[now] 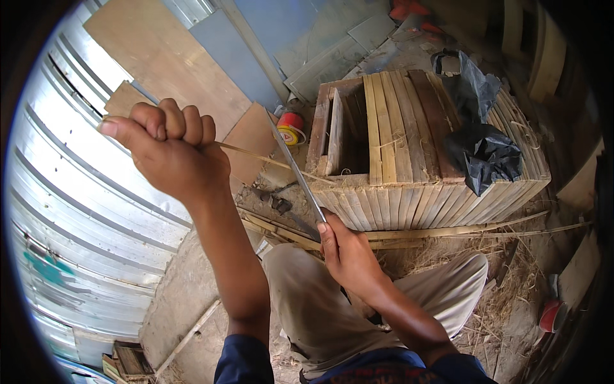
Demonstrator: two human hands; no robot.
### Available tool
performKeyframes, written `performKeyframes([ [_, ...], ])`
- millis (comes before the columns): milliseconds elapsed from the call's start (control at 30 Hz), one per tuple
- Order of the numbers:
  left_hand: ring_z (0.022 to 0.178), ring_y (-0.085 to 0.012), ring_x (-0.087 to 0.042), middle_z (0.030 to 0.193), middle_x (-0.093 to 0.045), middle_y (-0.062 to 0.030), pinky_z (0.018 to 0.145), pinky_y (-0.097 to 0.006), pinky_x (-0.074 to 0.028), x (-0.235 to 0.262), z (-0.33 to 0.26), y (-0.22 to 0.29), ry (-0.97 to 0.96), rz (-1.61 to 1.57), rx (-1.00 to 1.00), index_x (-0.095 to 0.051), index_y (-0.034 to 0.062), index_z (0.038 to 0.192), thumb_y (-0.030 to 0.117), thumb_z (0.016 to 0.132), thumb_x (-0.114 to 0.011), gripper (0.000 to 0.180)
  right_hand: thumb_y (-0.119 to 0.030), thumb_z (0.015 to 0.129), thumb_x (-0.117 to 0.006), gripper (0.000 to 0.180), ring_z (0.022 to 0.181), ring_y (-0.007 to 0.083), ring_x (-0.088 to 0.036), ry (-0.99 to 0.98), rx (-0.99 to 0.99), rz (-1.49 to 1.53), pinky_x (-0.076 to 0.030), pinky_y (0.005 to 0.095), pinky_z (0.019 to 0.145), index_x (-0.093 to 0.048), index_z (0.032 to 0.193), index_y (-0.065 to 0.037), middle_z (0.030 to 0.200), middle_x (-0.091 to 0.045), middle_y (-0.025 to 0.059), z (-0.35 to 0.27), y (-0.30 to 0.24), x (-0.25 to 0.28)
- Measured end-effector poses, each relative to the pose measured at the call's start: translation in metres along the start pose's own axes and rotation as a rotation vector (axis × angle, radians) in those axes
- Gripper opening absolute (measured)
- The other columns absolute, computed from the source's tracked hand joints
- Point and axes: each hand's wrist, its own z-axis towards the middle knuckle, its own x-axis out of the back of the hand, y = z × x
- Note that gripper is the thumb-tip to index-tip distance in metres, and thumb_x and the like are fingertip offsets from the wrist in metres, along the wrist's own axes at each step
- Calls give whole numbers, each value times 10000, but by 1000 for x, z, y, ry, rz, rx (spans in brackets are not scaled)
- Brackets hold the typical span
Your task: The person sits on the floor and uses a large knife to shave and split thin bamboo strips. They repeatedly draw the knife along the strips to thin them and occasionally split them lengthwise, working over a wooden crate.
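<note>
My left hand (179, 153) is raised at the left in a closed fist. From its heel side a thin bamboo strip (265, 159) runs right, toward the near edge of the slatted wooden box. My right hand (348, 253) is wrapped round the handle of a long knife (294, 163), above my lap. Its narrow blade points up and away, and the strip crosses it about midway. Whether the blade touches the strip I cannot tell. The fingers hide most of the knife's handle.
The slatted wooden box (396, 137) with an open compartment stands ahead, black plastic bags (489, 153) on top. A red and yellow container (291, 125) is beside it. Long bamboo strips (409, 238) lie before it. Shavings (492, 307) cover the floor at right. Corrugated metal wall (96, 205) rises left.
</note>
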Motion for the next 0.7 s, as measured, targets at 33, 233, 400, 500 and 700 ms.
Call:
performKeyframes([
  [33,458,-83,-115,548,-219,40,406,-267,-111,-2,-2,-1,89,-29,17,-288,165,688,639,1045,-334,595,-174,1050,-508,314,680,466,-646,5,6,-12,-488,524,590,-540,1308,1,680,-614,252,0,-5,0],
  [233,483,-93,-182,585,-244,41,433,-254,-172,-5,-24,-20,91,-181,95,-308,167,691,573,1075,-327,559,-111,1023,-531,334,633,450,-651,39,112,26,-489,486,563,-514,1337,1,662,-610,246,0,-36,-9],
  [400,462,-96,-168,571,-222,35,407,-269,-159,3,-44,-33,353,-25,65,-308,153,703,588,1051,-407,566,-85,996,-555,388,608,471,-645,-10,68,2,-498,523,540,-486,1365,11,662,-619,271,2,-40,-26],
  [500,456,-97,-168,568,-213,31,398,-267,-157,9,-46,-31,428,22,43,-307,149,713,602,1043,-423,573,-99,994,-553,360,607,477,-645,42,167,-78,-517,542,546,-502,1335,4,671,-635,269,2,-38,-34],
  [700,456,-92,-160,557,-199,35,397,-269,-155,12,-49,-27,458,82,21,-286,153,710,607,1043,-415,578,-73,972,-552,332,662,480,-657,12,239,-131,-524,546,583,-524,1293,9,749,-653,286,3,-38,-37],
])
